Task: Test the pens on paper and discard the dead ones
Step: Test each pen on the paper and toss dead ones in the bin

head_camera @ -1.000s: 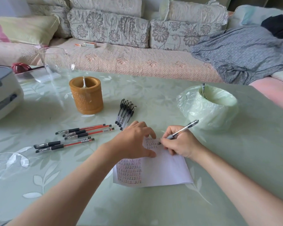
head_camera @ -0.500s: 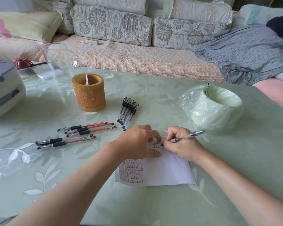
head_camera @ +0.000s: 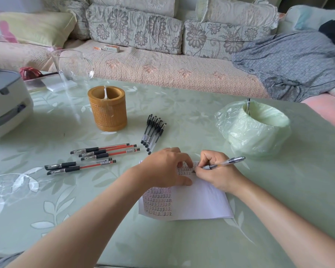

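A white sheet of paper (head_camera: 199, 202) with rows of small written marks lies on the green table. My left hand (head_camera: 166, 167) rests on its upper part, fingers pressing it down. My right hand (head_camera: 217, 173) grips a clear black pen (head_camera: 223, 163) with its tip on the paper beside my left fingers. Several black pens (head_camera: 153, 132) lie in a bunch behind the paper. Several red-barrelled pens (head_camera: 104, 151) lie to the left. A small bin lined with a pale green bag (head_camera: 253, 128) stands at the right, one pen (head_camera: 248, 106) sticking up inside it.
A wooden pen holder (head_camera: 107, 109) stands behind the red pens. A clear glass jug (head_camera: 72, 68) and a white-grey appliance (head_camera: 6, 105) sit at the left. A sofa with cushions and a grey cloth (head_camera: 290, 60) runs along the far edge.
The pen has tilted lower, its back end swinging to the right as my right hand writes. My left hand stays on the paper. The camera has shifted slightly.
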